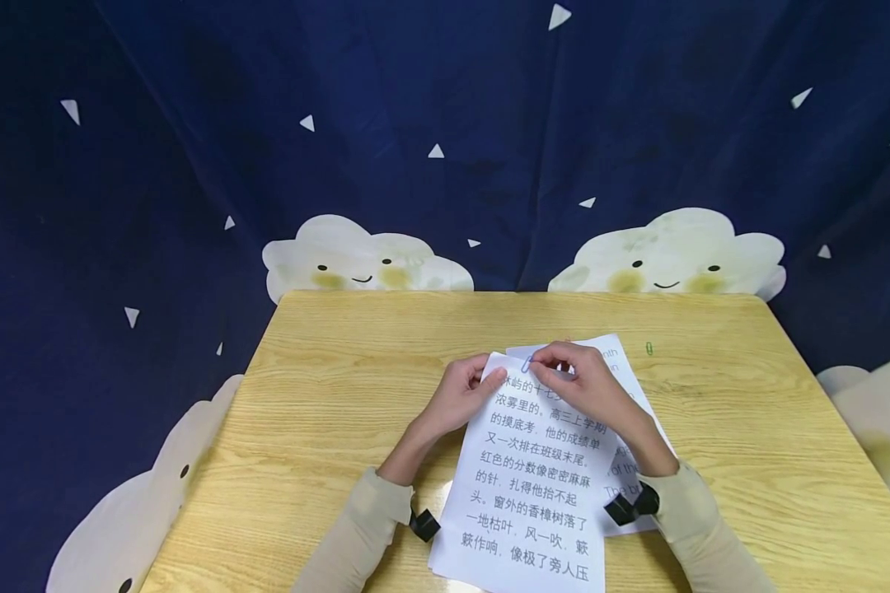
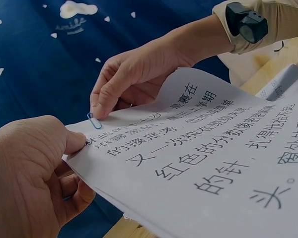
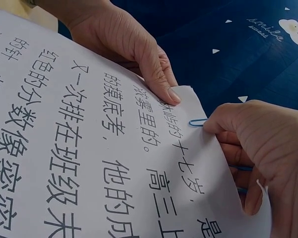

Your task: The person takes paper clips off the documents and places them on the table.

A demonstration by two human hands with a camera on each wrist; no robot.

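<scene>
A small stack of white sheets (image 1: 522, 502) with large printed Chinese characters is held up, tilted, over the table. My left hand (image 1: 456, 394) grips its upper left corner, thumb on the printed face and fingers behind. At the top edge my right hand (image 1: 589, 383) pinches a blue paper clip (image 3: 196, 122) between thumb and index finger. The clip straddles the edge, one loop lying over the front sheet near the first line of text, as the left wrist view also shows. More blue wire (image 3: 244, 168) shows by the right hand's lower fingers, mostly hidden.
Other sheets (image 1: 617, 350) with printed English text lie on the wooden table (image 1: 341, 395), partly under the held stack and the right forearm. A green paper clip (image 1: 648, 349) lies beyond them to the right. A dark blue curtain (image 1: 415, 82) with clouds hangs behind the table.
</scene>
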